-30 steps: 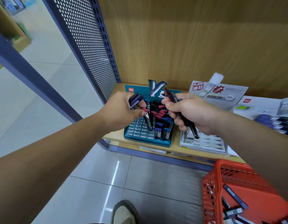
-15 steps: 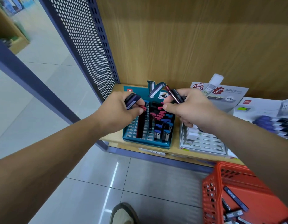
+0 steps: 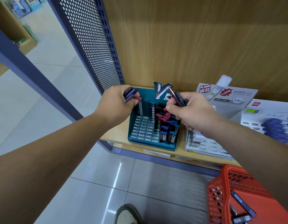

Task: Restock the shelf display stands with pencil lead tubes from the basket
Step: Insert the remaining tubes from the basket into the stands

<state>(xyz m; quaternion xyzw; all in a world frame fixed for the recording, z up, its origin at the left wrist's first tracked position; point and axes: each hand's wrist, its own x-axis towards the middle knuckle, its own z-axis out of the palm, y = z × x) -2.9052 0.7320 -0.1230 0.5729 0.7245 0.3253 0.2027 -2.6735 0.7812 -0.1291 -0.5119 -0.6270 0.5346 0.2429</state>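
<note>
My left hand (image 3: 115, 105) and right hand (image 3: 191, 113) each grip dark pencil lead tubes (image 3: 130, 94) above the teal slotted display stand (image 3: 149, 145); its near-left slots stand empty, and the orange plastic basket (image 3: 219, 188) holds more.

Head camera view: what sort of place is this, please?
Most likely a stationery shop aisle. A teal display stand on a wooden shelf holds rows of lead tubes, the grey stand beside it carries printed promotion cards, and a red shopping basket with more tubes is close by.
</note>
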